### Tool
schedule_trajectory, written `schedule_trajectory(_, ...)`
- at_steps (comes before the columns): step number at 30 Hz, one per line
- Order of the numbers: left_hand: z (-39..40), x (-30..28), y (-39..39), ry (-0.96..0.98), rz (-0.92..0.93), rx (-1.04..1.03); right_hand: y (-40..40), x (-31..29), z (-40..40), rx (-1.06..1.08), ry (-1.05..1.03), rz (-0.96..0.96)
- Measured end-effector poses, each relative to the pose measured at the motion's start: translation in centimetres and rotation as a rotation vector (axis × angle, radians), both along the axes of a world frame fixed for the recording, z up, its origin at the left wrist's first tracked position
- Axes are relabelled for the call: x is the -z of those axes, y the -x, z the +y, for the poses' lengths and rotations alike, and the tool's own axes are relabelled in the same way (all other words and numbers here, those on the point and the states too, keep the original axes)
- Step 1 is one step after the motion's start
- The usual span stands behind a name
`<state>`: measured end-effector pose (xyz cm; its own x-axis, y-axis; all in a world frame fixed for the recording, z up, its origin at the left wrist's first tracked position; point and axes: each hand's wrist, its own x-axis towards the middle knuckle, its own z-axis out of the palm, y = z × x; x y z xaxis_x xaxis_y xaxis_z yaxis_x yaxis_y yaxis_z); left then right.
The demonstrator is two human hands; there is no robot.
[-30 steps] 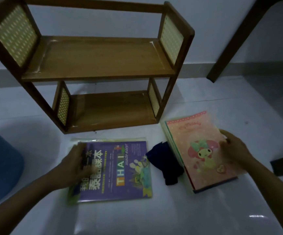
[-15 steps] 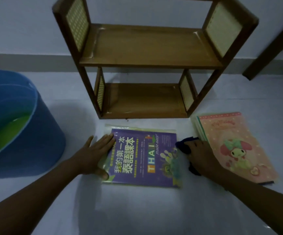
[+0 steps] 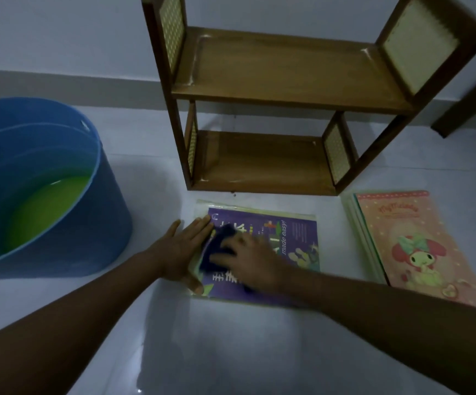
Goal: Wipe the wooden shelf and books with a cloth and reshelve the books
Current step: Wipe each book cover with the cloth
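A purple language book (image 3: 296,238) lies flat on the white floor in front of the wooden shelf (image 3: 282,89), whose two boards hold nothing. My left hand (image 3: 181,249) rests flat on the book's left edge, fingers straight. On the cover, my right hand (image 3: 249,260) presses a dark blue cloth (image 3: 219,242), which shows under and beyond its fingers. A pink cartoon book (image 3: 419,246) tops a small stack to the right of the purple book.
A blue bucket (image 3: 94,223) with green liquid stands on the floor at the left. A dark wooden furniture leg (image 3: 467,104) slants down at the right, behind the shelf. A white wall with a grey skirting runs along the back.
My right hand has carried the dark cloth from beside the pink book onto the purple book's left part. My left hand stays on the book's left edge. The view has shifted left.
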<state>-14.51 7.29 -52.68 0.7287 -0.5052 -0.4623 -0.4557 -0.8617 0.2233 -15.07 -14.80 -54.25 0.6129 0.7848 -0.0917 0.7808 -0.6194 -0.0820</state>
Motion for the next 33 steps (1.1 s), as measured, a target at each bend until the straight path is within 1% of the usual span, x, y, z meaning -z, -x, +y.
schedule_trajectory(2,0.1,-0.1,0.0,0.03,0.005,-0.024,-3.8,-0.8,0.0,0.354,-0.017,0.078)
schedule_trajectory(3,0.1,-0.1,0.2,0.042,-0.003,-0.036,-4.3,-1.2,0.4,0.494,-0.03,0.141)
schedule_trajectory(4,0.2,-0.1,0.2,0.044,-0.011,-0.038,-3.7,-1.7,1.3,0.553,-0.029,0.158)
schedule_trajectory(5,0.2,0.0,0.1,0.041,-0.019,-0.034,-2.0,-2.2,2.3,0.534,-0.019,0.157)
schedule_trajectory(6,0.4,0.2,0.1,0.029,-0.036,-0.027,0.4,-2.1,3.3,0.409,-0.041,0.138)
schedule_trajectory(7,0.6,0.4,0.2,0.017,-0.062,-0.02,3.4,-2.0,4.0,0.233,-0.099,0.132)
schedule_trajectory(8,0.6,0.6,0.1,0.002,-0.083,-0.007,5.2,-1.7,3.9,0.094,-0.12,0.169)
schedule_trajectory(9,0.6,0.5,0.0,-0.024,-0.088,0.012,5.2,-1.5,3.4,0.004,-0.124,0.199)
schedule_trajectory(10,0.4,0.2,-0.1,-0.059,-0.076,0.03,3.6,-1.7,2.3,-0.043,-0.12,0.2)
schedule_trajectory(11,0.1,0.1,0.0,-0.096,-0.052,0.046,1.7,-1.5,0.8,-0.023,-0.098,0.159)
schedule_trajectory(12,-0.1,-0.3,-0.1,-0.126,-0.036,0.052,-0.6,-1.6,-0.9,0.058,-0.07,0.137)
schedule_trajectory(13,-0.4,-0.6,0.2,-0.148,-0.023,0.059,-2.1,-1.7,-3.1,0.214,-0.052,0.129)
schedule_trajectory(14,-0.6,-0.6,0.3,-0.16,-0.023,0.058,-3.1,-1.7,-5.3,0.415,-0.056,0.137)
schedule_trajectory(15,-0.8,-0.6,0.4,-0.168,-0.031,0.051,-3.3,-1.7,-7.3,0.601,-0.062,0.142)
schedule_trajectory(16,-0.7,-0.5,0.4,-0.182,-0.033,0.047,-2.6,-1.7,-8.3,0.729,-0.07,0.135)
schedule_trajectory(17,-0.8,-0.5,0.4,-0.195,-0.041,0.05,-1.0,-1.6,-8.6,0.734,-0.058,0.046)
schedule_trajectory(18,-0.9,-0.4,0.3,-0.207,-0.04,0.052,1.3,-1.3,-8.3,0.642,-0.037,0.001)
schedule_trajectory(19,-0.9,-0.4,0.2,-0.215,-0.033,0.047,3.8,-1.0,-7.8,0.52,-0.05,0.024)
schedule_trajectory(21,-1.3,-0.6,0.0,-0.225,-0.025,0.043,7.5,-0.5,-7.6,0.225,-0.061,0.159)
schedule_trajectory(22,-1.4,-0.8,0.0,-0.237,-0.023,0.048,7.8,-0.8,-8.0,0.132,-0.06,0.211)
schedule_trajectory(23,-1.6,-0.8,0.0,-0.254,-0.016,0.055,7.4,-1.2,-8.8,0.107,-0.058,0.237)
schedule_trajectory(24,-1.7,-0.9,0.2,-0.268,-0.01,0.053,6.6,-1.2,-9.8,0.168,-0.082,0.235)
schedule_trajectory(26,-1.9,-1.1,0.3,-0.298,0.002,0.037,4.9,-1.3,-12.4,0.426,-0.139,0.189)
schedule_trajectory(28,-2.8,-1.8,0.5,-0.359,-0.009,0.053,3.7,-1.7,-15.5,0.72,-0.093,0.162)
schedule_trajectory(29,-3.5,-2.0,0.8,-0.373,-0.008,0.07,3.7,-1.7,-16.7,0.825,-0.015,0.176)
schedule_trajectory(30,-4.5,-2.2,1.0,-0.36,0.013,0.075,3.7,-1.5,-17.6,0.883,0.033,0.179)
schedule_trajectory(32,-6.6,-1.6,2.1,-0.229,0.055,0.022,3.8,-0.4,-18.5,0.856,0.116,0.192)
schedule_trajectory(33,-7.4,-1.3,2.7,-0.152,0.016,0.022,3.8,-0.2,-18.5,0.841,0.158,0.2)
